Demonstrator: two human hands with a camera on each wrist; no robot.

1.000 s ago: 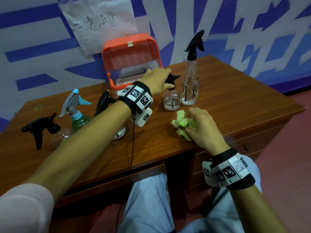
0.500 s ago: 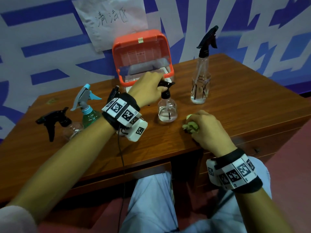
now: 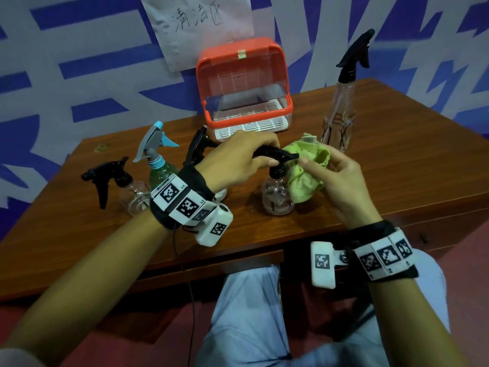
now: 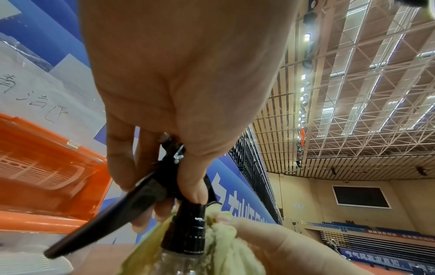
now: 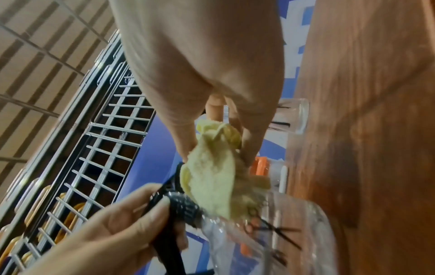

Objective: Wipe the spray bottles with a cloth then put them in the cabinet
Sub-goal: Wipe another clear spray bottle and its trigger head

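Note:
A small clear spray bottle [image 3: 276, 198] with a black trigger head is near the desk's front middle. My left hand [image 3: 239, 161] grips its black head [image 4: 162, 188] from above, thumb by the collar. My right hand [image 3: 337, 176] holds a bunched green cloth [image 3: 307, 168] against the bottle's right side and neck [image 5: 186, 206]. The cloth [image 5: 212, 178] hangs from my right fingers onto the clear body. An orange cabinet [image 3: 243, 83] with a raised clear door stands at the back of the desk.
A tall clear bottle [image 3: 341, 112] stands at the right back. On the left stand a green bottle with a blue-grey trigger [image 3: 156, 157], a small clear bottle with a black trigger [image 3: 116, 181] and another black-headed bottle [image 3: 198, 147] behind my left wrist. The wooden desk [image 3: 397, 168] edge runs along the front.
My left hand has drawn the small bottle nearer to me. My right hand has lifted the cloth off the desk and brought it against the bottle.

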